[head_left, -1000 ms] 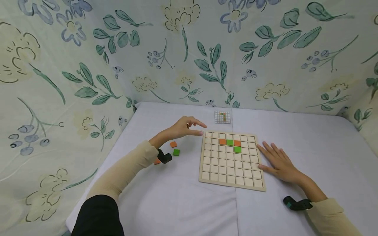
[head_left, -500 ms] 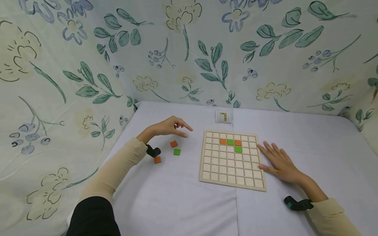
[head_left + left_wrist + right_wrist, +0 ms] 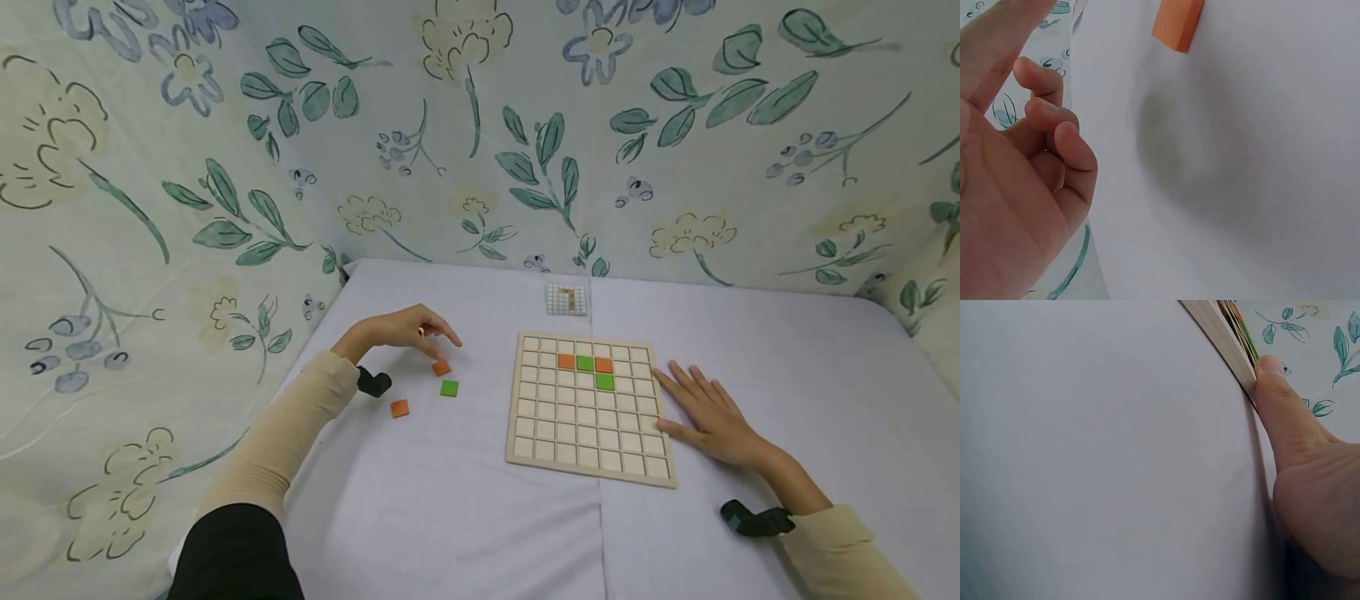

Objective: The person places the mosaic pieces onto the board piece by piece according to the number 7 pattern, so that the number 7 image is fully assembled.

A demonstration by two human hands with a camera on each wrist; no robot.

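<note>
The left hand (image 3: 397,329) hangs just above an orange tile (image 3: 441,367) on the white table (image 3: 465,500). Its fingers are loosely bent and hold nothing; the pointing finger reaches toward the tile. The tile looks small, flat, hard and light, so it is likely best pinched by its two side edges. It may slide on the smooth cloth. A green tile (image 3: 448,387) lies just beside it, and another orange tile (image 3: 400,408) lies near. The right hand (image 3: 708,412) rests flat with fingers spread, its thumb touching the edge of the wooden board (image 3: 585,433). Four tiles already sit in the board.
</note>
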